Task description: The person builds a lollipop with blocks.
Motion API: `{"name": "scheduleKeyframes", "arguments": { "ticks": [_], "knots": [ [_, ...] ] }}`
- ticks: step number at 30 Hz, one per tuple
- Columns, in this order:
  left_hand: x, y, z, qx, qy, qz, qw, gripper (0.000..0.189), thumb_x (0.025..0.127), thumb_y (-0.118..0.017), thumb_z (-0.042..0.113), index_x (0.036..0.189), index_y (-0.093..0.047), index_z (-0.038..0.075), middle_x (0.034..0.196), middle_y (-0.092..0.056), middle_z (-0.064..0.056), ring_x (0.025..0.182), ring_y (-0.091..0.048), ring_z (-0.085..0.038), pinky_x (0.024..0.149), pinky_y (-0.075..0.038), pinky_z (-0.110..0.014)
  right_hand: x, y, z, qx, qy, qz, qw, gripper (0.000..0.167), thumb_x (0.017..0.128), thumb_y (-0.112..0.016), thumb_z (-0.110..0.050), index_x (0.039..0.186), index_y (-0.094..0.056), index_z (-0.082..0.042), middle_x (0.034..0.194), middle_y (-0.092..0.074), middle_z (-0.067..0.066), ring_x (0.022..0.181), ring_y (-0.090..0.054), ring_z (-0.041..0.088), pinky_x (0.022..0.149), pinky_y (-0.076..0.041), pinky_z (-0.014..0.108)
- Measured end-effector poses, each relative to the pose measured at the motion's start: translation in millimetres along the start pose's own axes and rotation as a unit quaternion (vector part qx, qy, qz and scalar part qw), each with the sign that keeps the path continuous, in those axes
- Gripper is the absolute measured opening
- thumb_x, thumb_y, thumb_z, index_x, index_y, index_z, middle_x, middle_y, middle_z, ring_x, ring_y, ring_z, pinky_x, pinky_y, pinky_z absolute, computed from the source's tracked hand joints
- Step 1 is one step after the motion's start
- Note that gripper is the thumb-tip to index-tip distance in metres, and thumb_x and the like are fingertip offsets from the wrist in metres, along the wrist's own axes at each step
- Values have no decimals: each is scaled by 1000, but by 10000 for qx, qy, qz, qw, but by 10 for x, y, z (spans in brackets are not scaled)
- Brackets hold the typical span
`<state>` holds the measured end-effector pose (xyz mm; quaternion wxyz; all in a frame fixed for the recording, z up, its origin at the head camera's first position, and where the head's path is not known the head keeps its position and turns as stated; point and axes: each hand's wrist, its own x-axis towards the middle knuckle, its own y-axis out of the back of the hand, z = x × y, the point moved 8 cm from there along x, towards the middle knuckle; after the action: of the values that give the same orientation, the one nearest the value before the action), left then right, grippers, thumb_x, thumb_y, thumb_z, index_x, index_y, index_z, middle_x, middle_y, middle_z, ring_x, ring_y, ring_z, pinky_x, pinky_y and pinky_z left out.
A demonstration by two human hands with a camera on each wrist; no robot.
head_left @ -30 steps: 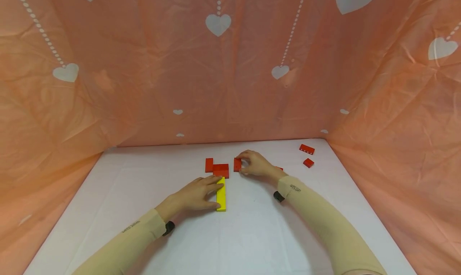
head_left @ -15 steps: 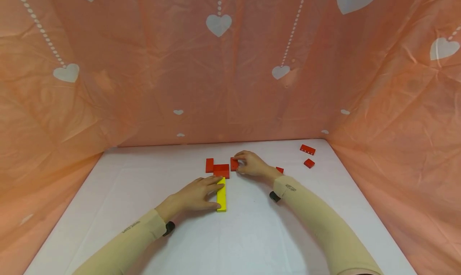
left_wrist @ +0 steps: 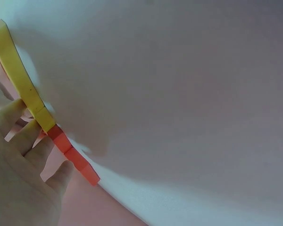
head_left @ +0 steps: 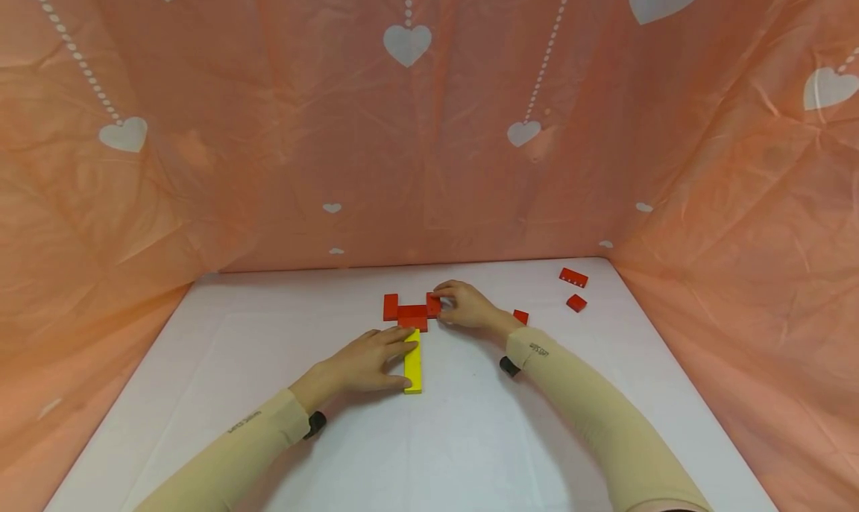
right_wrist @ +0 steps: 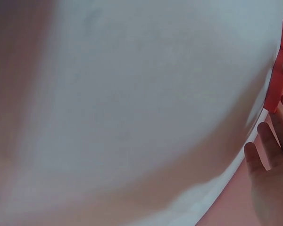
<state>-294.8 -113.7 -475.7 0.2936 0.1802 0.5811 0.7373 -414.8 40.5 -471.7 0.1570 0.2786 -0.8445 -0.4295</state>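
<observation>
My left hand holds a long yellow block flat on the white table, thumb by its near end and fingertips at its far end. Just beyond that end lies a red block. Another red block stands against its left side. Between thumb and fingers my right hand pinches a small red block right at the middle block's right side. In the left wrist view, the yellow block and red pieces run in a line beside the fingers.
To the right of the right wrist lies a partly covered red block. Farther right are a small red block and a red block with white dots. A pink curtain with white hearts encloses the table's back and sides.
My right hand has slid its red block leftward across a small gap, up to the middle red block. The left hand and the yellow block have stayed put.
</observation>
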Motion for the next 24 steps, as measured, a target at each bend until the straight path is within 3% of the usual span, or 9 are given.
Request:
{"name": "scheduleKeyframes", "arguments": {
  "ticks": [16, 24],
  "knots": [
    [10, -21, -22, 37, 26, -19, 10000, 72, 93, -71, 54, 152, -56, 16, 165, -41, -8, 151, -37, -30, 120, -36, -56, 2, -17, 16, -47, -16, -25, 10000, 53, 93, -75, -15, 144, -62, -5, 149, -55, 14, 141, -48, 35, 121, -36, 53],
    [2, -6, -11, 38, 13, -23, 10000, 72, 93, -70, 53, 152, -55, 15, 165, -41, -8, 151, -38, -30, 120, -35, -56, -90, 65, -6, -77, 119, 94, 9999, 53, 94, -74, -18, 145, -61, -8, 150, -54, 13, 141, -48, 35, 120, -36, 55]
  ]
}}
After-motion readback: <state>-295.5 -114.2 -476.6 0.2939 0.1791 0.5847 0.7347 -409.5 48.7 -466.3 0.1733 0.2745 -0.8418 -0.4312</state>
